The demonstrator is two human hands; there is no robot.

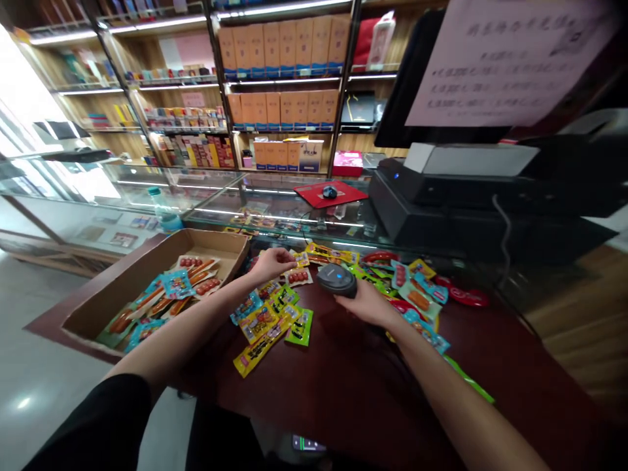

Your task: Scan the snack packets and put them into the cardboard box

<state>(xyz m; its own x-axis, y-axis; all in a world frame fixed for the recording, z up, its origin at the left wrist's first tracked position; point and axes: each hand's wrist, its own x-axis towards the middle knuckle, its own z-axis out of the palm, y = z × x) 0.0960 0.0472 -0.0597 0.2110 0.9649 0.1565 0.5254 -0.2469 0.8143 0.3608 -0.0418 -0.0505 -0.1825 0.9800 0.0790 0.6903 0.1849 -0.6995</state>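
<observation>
My right hand (369, 302) is wrapped round a dark barcode scanner (335, 279), which shows a small blue light and points toward the left. Just left of it, my left hand (275, 264) pinches the edge of a small yellow snack packet (301, 260). Below that packet lies a clear pack of red sausages (297, 277). Yellow snack packets (258, 323) and a green packet (300, 328) are spread on the dark counter (333, 379) under my left hand. To the right of the scanner, more packets surround my right hand, among them a clear-and-green sausage pack (418, 298).
On the left stands an open cardboard box (216, 237) holding several sausage packs. Behind the counter's back edge are a glass display case (206, 190), a bottle (164, 212) and a mouse on a red mat (307, 193). A monitor (402, 98) rises at right.
</observation>
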